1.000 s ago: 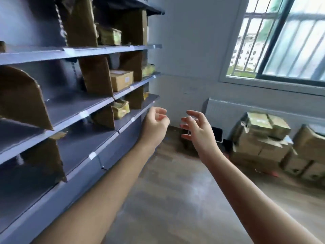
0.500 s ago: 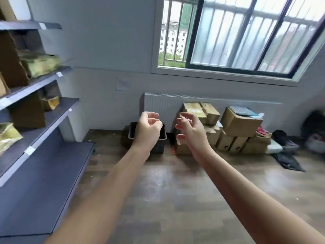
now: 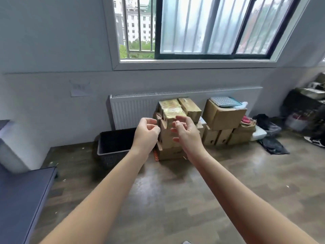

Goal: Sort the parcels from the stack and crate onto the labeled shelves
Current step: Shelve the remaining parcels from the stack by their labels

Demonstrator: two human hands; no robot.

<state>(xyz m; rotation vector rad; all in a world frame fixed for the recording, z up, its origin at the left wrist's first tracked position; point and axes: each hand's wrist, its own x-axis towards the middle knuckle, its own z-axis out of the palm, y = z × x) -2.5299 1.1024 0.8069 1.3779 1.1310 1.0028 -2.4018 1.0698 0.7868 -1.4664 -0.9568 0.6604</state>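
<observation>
Both arms are held out forward, with the left hand (image 3: 146,132) and the right hand (image 3: 187,133) raised side by side and a narrow gap kept between them. Nothing is gripped by either hand. The fingers of the left hand are loosely curled toward the palm. Those of the right hand are half bent and slightly spread, with the palm turned toward the left hand.

The stack of parcels (image 3: 167,138) is seen directly beyond the hands, partly covered by them, and is set on the floor (image 3: 175,199) against a white radiator (image 3: 133,110). Its top is formed by a yellow-taped parcel (image 3: 173,110), seen just above the gap between the hands. A second parcel (image 3: 190,108) is laid just beside it, above the right hand. The dark crate (image 3: 112,147) is placed on the floor to the left of the left hand, next to the stack. Its inside is dark, and what is held in it cannot be told.

A pile of larger cardboard boxes (image 3: 222,117) is seen to the right of the right hand. A dark shelf (image 3: 22,199) is seen well to the left of the left forearm, at the edge of the view. A barred window (image 3: 193,27) is set in the wall high above both hands.
</observation>
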